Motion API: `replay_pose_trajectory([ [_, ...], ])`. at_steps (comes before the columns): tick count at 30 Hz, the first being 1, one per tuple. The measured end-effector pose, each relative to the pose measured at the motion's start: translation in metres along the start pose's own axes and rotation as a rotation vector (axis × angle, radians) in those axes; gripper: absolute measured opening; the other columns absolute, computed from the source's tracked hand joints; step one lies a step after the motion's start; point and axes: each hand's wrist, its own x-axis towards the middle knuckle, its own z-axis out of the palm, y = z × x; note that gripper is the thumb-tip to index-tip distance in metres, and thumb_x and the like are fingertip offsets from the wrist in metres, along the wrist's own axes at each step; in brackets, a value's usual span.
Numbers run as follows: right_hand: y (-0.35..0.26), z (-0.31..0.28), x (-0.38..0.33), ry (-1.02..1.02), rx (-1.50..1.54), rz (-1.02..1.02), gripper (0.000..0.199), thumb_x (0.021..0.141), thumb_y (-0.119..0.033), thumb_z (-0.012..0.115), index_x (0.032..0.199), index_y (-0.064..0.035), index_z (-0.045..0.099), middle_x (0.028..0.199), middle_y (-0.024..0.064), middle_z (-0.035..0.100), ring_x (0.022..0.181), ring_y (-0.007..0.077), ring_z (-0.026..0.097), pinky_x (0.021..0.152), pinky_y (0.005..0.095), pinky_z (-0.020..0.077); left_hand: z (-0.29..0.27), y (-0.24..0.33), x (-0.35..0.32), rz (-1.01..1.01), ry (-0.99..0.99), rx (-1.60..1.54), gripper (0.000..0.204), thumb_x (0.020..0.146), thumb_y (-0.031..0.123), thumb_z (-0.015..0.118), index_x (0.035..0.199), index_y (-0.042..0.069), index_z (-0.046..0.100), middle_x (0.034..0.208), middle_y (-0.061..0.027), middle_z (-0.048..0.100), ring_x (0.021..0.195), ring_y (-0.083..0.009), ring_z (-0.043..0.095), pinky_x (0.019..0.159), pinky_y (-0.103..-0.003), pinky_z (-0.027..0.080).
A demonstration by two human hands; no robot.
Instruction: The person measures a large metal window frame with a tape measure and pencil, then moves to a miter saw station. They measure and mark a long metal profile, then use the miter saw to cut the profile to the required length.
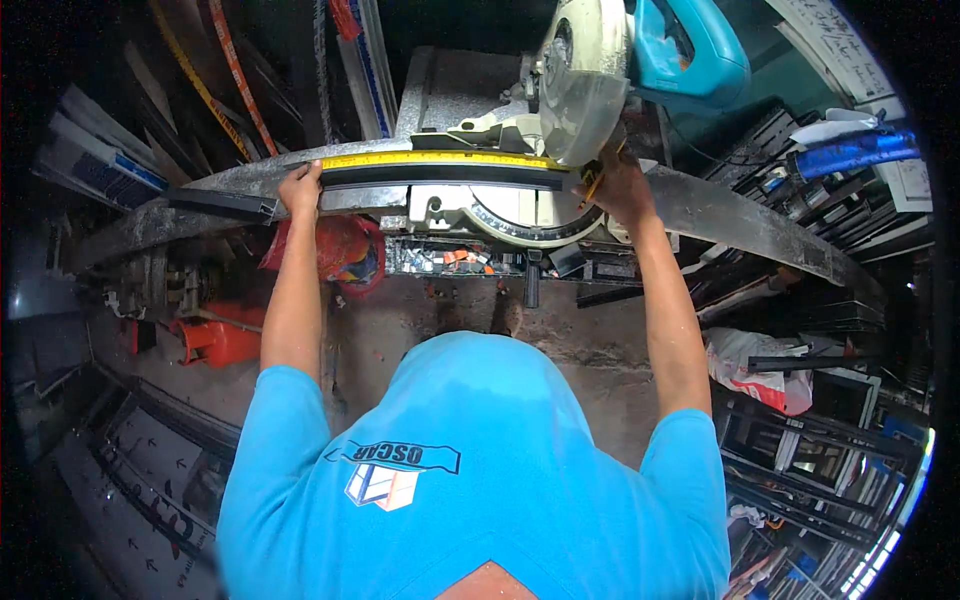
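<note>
A yellow tape measure blade point(440, 160) is stretched left to right along a dark metal profile bar point(440, 178), which lies across the base of a mitre saw point(520, 210). At the left end, my left hand point(300, 190) is closed round the bar, with its thumb by the tape's end. My right hand point(622, 188) is closed at the tape's other end, beside the saw's blade guard point(585, 110). Something yellow and black shows between its fingers, apparently the tape's case. Part of that hand is in shadow. The saw's teal handle point(700, 60) rises behind it.
A long grey bench point(740, 215) curves away on both sides. A red bucket or bag point(355, 255) stands under its left part, with an orange-red gas cylinder point(215, 340) on the floor further left. Metal profiles point(360, 80) lean at the back; frames point(800, 450) are stacked at right.
</note>
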Motion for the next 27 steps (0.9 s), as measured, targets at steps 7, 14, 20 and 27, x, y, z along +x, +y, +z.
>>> replay_pose_trajectory([
  [7, 0.011, -0.024, -0.007, -0.201, -0.136, 0.177, 0.085, 0.068, -0.051, 0.08, 0.129, -0.0006, 0.047, 0.12, 0.0238, 0.06, 0.114, 0.0439, 0.054, 0.096, 0.0482, 0.0467, -0.003, 0.013, -0.013, -0.055, -0.007, -0.008, 0.046, 0.081, 0.025, 0.081, 0.111, -0.007, 0.067, 0.084, -0.0093, 0.069, 0.061, -0.0125, 0.059, 0.051, -0.025, 0.048],
  [14, 0.026, -0.018, -0.015, -0.149, -0.098, 0.203, 0.082, 0.067, -0.049, 0.083, 0.13, -0.0061, 0.051, 0.126, 0.024, 0.06, 0.114, 0.0443, 0.056, 0.099, 0.0484, 0.0469, 0.003, 0.026, -0.023, -0.105, 0.005, 0.069, 0.044, 0.083, 0.027, 0.079, 0.114, -0.003, 0.068, 0.081, -0.0073, 0.068, 0.059, -0.0125, 0.058, 0.051, -0.026, 0.048],
  [20, 0.032, -0.014, -0.017, -0.082, -0.074, 0.141, 0.079, 0.07, -0.054, 0.078, 0.126, -0.0075, 0.05, 0.122, 0.0218, 0.061, 0.117, 0.0446, 0.053, 0.096, 0.0518, 0.0462, -0.002, 0.019, -0.017, -0.082, 0.03, 0.101, 0.043, 0.084, 0.027, 0.078, 0.113, -0.003, 0.069, 0.082, -0.0076, 0.068, 0.06, -0.0138, 0.059, 0.051, -0.03, 0.049],
  [27, 0.034, -0.008, -0.024, 0.145, -0.147, -0.045, 0.065, 0.071, -0.044, 0.08, 0.118, -0.0072, 0.056, 0.114, 0.0204, 0.063, 0.11, 0.0421, 0.056, 0.091, 0.0523, 0.0462, -0.004, 0.015, -0.011, -0.04, 0.07, 0.075, 0.042, 0.082, 0.023, 0.081, 0.111, -0.004, 0.069, 0.087, -0.0089, 0.069, 0.062, -0.0129, 0.057, 0.057, -0.028, 0.047],
])
